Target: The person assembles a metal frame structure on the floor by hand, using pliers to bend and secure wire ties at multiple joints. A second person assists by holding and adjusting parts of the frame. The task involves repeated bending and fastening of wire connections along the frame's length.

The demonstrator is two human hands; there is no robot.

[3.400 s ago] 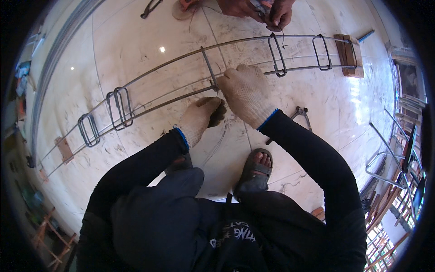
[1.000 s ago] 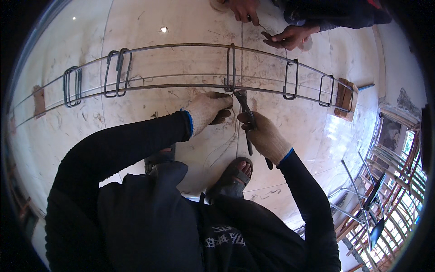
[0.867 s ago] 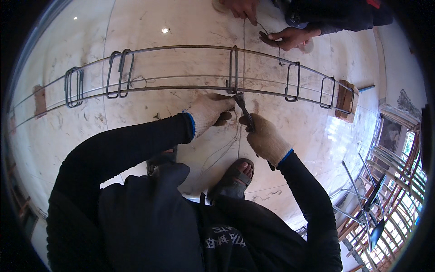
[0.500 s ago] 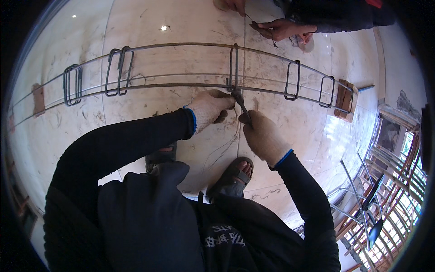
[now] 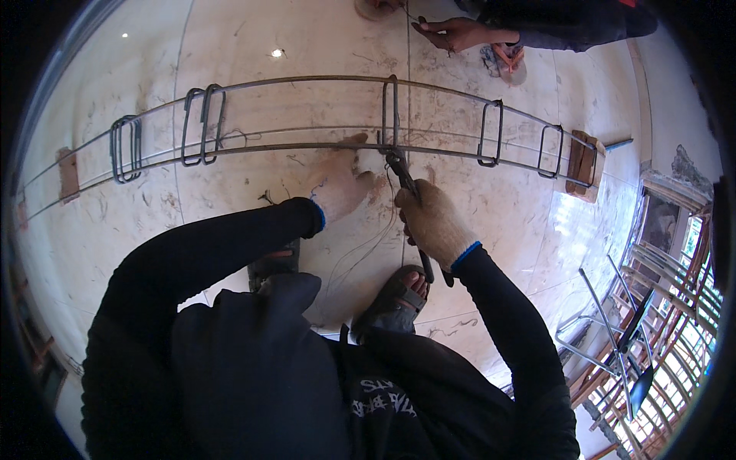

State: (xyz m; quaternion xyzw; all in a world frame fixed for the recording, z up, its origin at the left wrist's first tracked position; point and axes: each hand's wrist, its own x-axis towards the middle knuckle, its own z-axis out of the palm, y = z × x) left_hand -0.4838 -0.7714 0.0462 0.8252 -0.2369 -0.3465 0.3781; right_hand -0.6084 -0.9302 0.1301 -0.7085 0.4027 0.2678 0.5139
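Note:
My right hand (image 5: 435,222), in a cream glove with a blue cuff, is closed round dark pincers (image 5: 404,170). Their jaws meet the near rod of a long steel bar frame (image 5: 291,146), right where a rectangular stirrup (image 5: 395,115) crosses it. From that joint a thin tie wire (image 5: 376,244) hangs down toward my feet. My left hand (image 5: 337,184), gloved alike, is off the wire, its fingers apart beside the near rod, left of the joint. Nothing shows in it.
More stirrups (image 5: 126,149) hang along the frame, whose ends rest on wooden blocks (image 5: 583,169). Across the frame, a co-worker's hand (image 5: 452,34) is at the far edge. Metal chair-like legs (image 5: 613,330) and stacked wooden strips (image 5: 682,291) stand at the right. My sandalled foot (image 5: 395,299) is close below.
My left hand has drawn left from the joint and its fingers have spread. My right hand has shifted slightly down and left, and the pincers' long handles now show. The co-worker's hand moved left.

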